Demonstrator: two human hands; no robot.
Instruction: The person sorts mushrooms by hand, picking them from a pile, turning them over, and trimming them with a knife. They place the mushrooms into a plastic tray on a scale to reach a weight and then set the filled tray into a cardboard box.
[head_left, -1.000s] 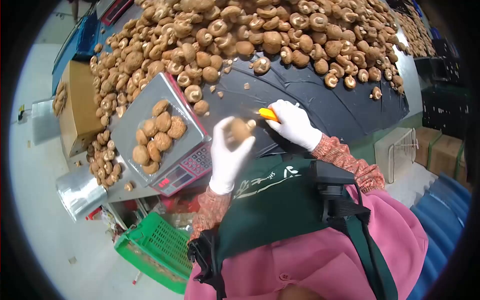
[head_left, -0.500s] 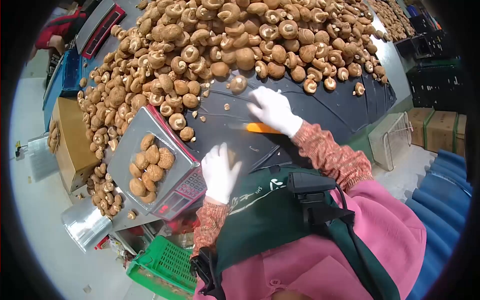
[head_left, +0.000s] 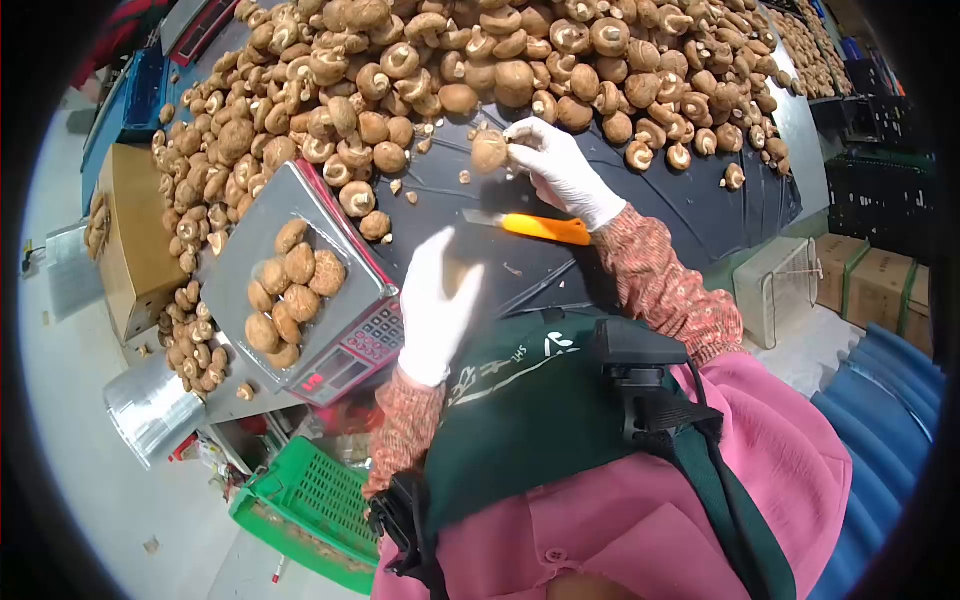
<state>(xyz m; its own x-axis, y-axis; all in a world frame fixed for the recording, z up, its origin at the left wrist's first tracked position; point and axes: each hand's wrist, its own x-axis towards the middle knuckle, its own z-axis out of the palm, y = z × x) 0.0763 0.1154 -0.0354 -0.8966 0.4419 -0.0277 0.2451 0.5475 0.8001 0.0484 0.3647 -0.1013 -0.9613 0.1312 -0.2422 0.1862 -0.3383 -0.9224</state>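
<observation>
Your right hand [head_left: 555, 165], gloved white, pinches a brown mushroom [head_left: 489, 151] by its fingertips at the near edge of the big mushroom heap [head_left: 480, 70], with an orange-handled knife [head_left: 530, 226] lying on the black-covered bench [head_left: 700, 215] just below that wrist. Your left hand [head_left: 435, 305] is held up nearer your body, fingers loosely spread and grasping nothing, right beside the scale [head_left: 300, 275] that carries a small batch of mushrooms. White writing on your green apron [head_left: 520, 400] is too small to read, and the scale's red display likewise.
</observation>
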